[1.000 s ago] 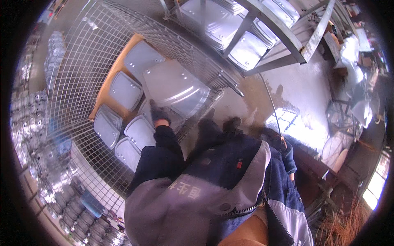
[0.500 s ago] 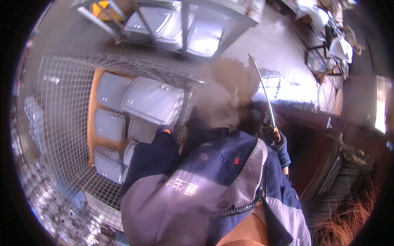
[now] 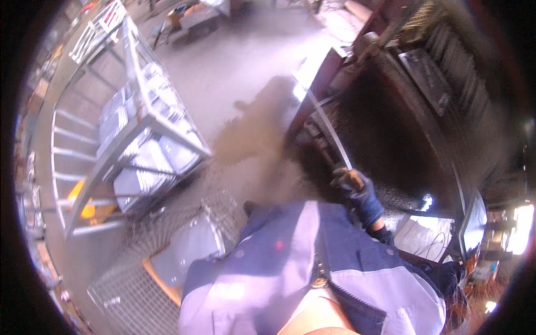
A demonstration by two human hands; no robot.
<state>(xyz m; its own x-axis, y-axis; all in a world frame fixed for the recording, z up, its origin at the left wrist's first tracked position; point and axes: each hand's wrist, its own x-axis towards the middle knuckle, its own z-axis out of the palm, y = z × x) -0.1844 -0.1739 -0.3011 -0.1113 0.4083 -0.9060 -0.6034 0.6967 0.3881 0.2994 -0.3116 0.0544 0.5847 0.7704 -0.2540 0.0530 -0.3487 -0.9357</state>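
The landmark is the large, dark brown metal structure (image 3: 391,145) standing on the person's right. In front of its left side, the dark-blue-gloved right hand (image 3: 362,196) is gripping a thin, silvery metal rod (image 3: 332,131) near its lower end; the fingers (image 3: 343,177) are curling around the rod and clamping on it. The rod is slanting up and leftward from the hand, passing across the structure's left edge, its far end blurring into glare.

The left hand is lying out of sight, so the state of its fingers cannot be told.

Left of the structure, a brown, irregular stain (image 3: 248,139) is spreading over the grey floor (image 3: 245,72). Well left of the structure, a grey, square-tubed metal rack (image 3: 173,133) is holding stacked light-grey panels (image 3: 145,167). Nearer the person, also left of the structure, a silvery wire-mesh crate (image 3: 131,293) is containing a grey, flat panel (image 3: 192,245) beside an orange-brown edge of sheet lining (image 3: 159,279).
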